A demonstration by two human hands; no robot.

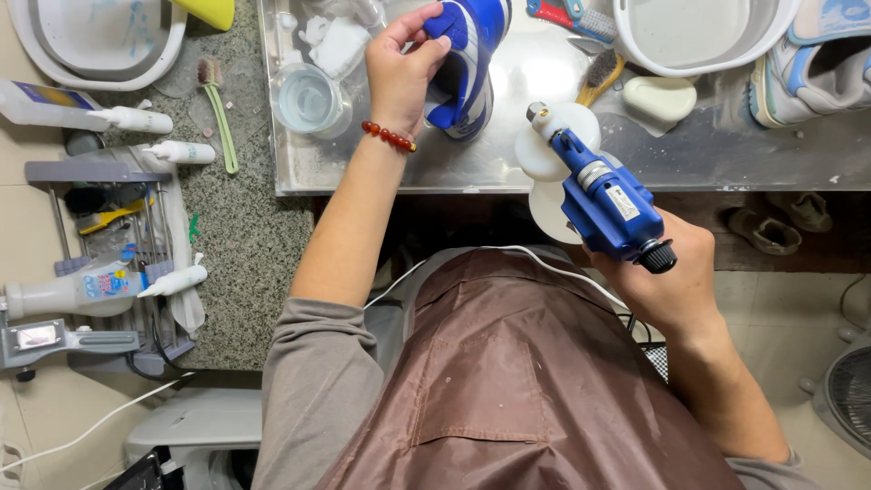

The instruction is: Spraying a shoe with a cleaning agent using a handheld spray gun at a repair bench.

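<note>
Top centre, the left hand (399, 68) pinches the soft, wet-looking blue-and-white shoe (467, 63) at its heel; the right hand (667, 277) has a full grip around the stiff, heavier blue power tool (603, 195).

Blue-and-white shoe (469, 63), blue tool (603, 195), brown apron (508, 381), red bead bracelet (388, 136).

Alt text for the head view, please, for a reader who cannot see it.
Seen from above, a person's left hand grips a blue and white shoe on a wet metal table, while the right hand holds a blue power tool.
</note>
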